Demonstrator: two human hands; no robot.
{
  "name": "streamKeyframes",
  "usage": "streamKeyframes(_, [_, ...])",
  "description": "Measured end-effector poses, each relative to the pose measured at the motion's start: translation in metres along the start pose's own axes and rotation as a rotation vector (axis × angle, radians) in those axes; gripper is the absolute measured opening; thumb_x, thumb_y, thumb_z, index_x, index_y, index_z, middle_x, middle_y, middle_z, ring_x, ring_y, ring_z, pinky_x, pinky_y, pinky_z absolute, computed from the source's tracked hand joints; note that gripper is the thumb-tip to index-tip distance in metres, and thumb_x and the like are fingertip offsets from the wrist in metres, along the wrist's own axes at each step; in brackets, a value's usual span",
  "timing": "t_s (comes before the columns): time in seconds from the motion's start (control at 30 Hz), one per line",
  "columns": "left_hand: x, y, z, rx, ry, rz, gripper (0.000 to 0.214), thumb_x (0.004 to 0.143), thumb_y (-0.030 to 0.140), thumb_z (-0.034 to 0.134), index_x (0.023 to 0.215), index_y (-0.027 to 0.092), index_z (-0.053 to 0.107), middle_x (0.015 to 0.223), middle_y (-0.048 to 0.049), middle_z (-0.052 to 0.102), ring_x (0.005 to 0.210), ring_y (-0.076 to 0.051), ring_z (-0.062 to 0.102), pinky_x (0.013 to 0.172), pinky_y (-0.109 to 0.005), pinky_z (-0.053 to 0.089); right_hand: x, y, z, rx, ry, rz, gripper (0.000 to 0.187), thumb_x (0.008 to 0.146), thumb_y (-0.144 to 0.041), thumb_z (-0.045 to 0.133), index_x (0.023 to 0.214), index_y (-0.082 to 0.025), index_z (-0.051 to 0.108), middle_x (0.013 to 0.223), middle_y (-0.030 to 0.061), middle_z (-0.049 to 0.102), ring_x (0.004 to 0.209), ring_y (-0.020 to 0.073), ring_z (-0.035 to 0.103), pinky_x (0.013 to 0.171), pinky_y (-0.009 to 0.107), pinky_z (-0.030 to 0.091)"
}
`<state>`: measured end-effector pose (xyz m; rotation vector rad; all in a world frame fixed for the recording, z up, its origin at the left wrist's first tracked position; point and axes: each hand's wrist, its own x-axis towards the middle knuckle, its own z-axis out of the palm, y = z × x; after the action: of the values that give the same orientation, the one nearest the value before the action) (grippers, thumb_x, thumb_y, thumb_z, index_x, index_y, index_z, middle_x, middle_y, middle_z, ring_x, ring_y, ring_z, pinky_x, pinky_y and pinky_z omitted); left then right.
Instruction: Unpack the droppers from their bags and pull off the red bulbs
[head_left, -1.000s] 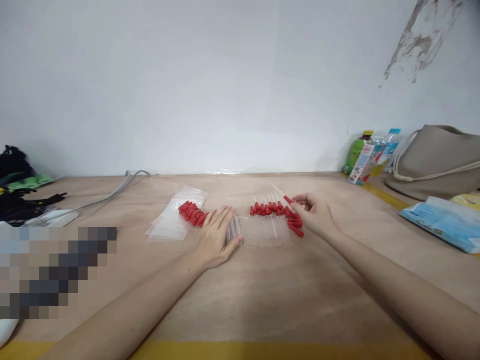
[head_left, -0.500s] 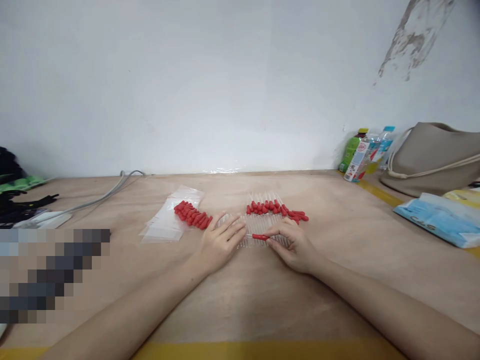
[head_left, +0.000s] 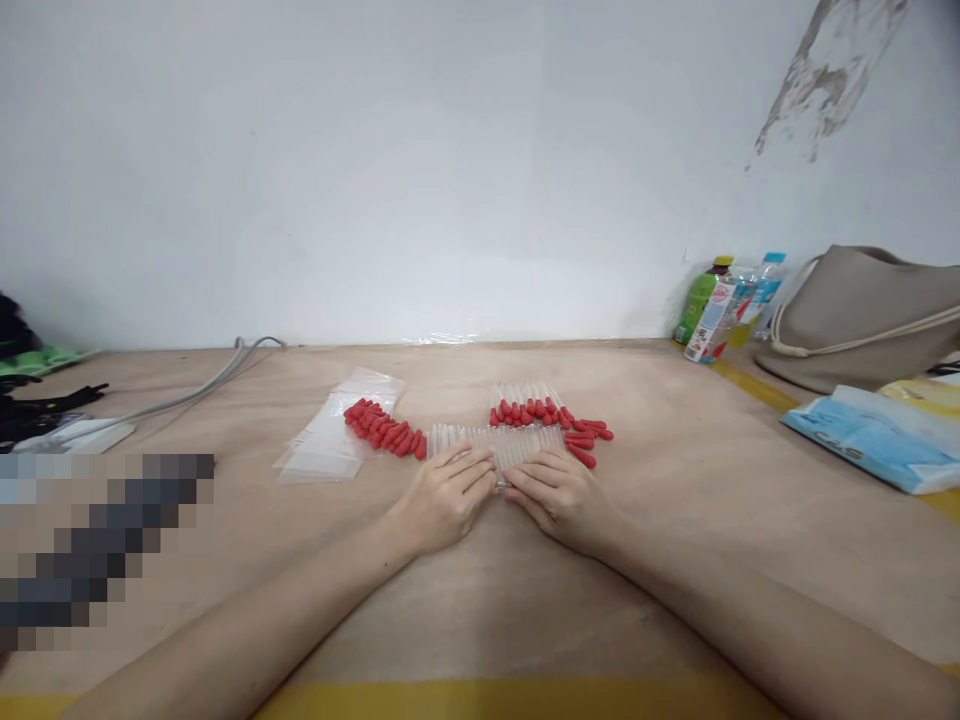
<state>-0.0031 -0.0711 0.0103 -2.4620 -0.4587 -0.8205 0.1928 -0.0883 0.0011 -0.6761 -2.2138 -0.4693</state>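
A row of clear thin glass tubes [head_left: 469, 437] lies side by side on the table, partly covered by both hands. My left hand [head_left: 450, 495] rests over the near left part of the row, its fingers curled together. My right hand [head_left: 559, 495] is just beside it, fingers bent and thumb tucked in; whatever its fingertips hold is hidden. Red rubber bulbs [head_left: 382, 430] lie in a slanting heap left of the tubes. Behind the row lie droppers with red bulbs [head_left: 529, 410] on clear tubes. Several more red bulbs [head_left: 585, 440] lie beyond my right hand.
Clear plastic bags [head_left: 322, 440] lie under the heap's left side. A grey cable [head_left: 202, 385] runs along the left. At the right are drink bottles [head_left: 709, 315], a taupe bag [head_left: 862, 320] and a blue packet [head_left: 870, 435]. The wall [head_left: 450, 200] closes the back.
My right hand has moved slightly left and nearer my left hand, its fingers closing lower. The red bulb it pinched no longer shows. Red bulbs at the right are less covered.
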Motion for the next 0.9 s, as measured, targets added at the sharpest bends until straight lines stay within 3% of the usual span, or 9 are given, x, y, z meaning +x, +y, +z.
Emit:
streamKeyframes(0.33, [-0.003, -0.001, -0.004, -0.078, 0.011, -0.008, 0.014, 0.081, 0.009, 0.046, 0.088, 0.014, 0.057, 0.091, -0.0052, 0.068, 0.101, -0.016, 0.058, 0.093, -0.034, 0.041, -0.005, 0.0, -0.004, -0.038, 0.059, -0.085, 0.013, 0.081, -0.014, 0.055, 0.092, -0.012, 0.061, 0.074, 0.0041, 0.066, 0.07, 0.0136, 0.058, 0.065, 0.027, 0.045])
streamKeyframes(0.7, [-0.007, -0.002, -0.006, -0.072, 0.053, -0.021, 0.013, 0.081, 0.01, 0.049, 0.09, 0.015, 0.057, 0.091, -0.0045, 0.068, 0.101, -0.017, 0.058, 0.092, -0.035, 0.042, -0.013, 0.007, -0.012, -0.095, 0.074, -0.188, 0.022, 0.079, -0.009, 0.054, 0.1, -0.011, 0.061, 0.091, 0.006, 0.068, 0.083, 0.0154, 0.06, 0.078, 0.03, 0.045])
streamKeyframes(0.8, [-0.013, -0.01, -0.011, -0.048, 0.078, -0.105, 0.013, 0.081, 0.012, 0.049, 0.091, 0.015, 0.058, 0.092, -0.0053, 0.067, 0.094, -0.018, 0.06, 0.085, -0.034, 0.045, -0.016, 0.022, -0.02, -0.111, 0.129, -0.074, 0.02, 0.077, -0.013, 0.059, 0.096, -0.015, 0.063, 0.086, 0.0037, 0.068, 0.079, 0.0154, 0.058, 0.074, 0.031, 0.045])
streamKeyframes(0.9, [-0.019, -0.021, -0.014, 0.029, 0.079, -0.288, 0.016, 0.083, 0.015, 0.048, 0.095, 0.017, 0.058, 0.09, -0.006, 0.063, 0.076, -0.014, 0.06, 0.067, -0.026, 0.049, -0.022, 0.048, -0.027, -0.149, 0.202, 0.22, 0.017, 0.077, -0.021, 0.06, 0.093, -0.021, 0.065, 0.08, 0.0025, 0.066, 0.068, 0.0135, 0.056, 0.066, 0.029, 0.044])
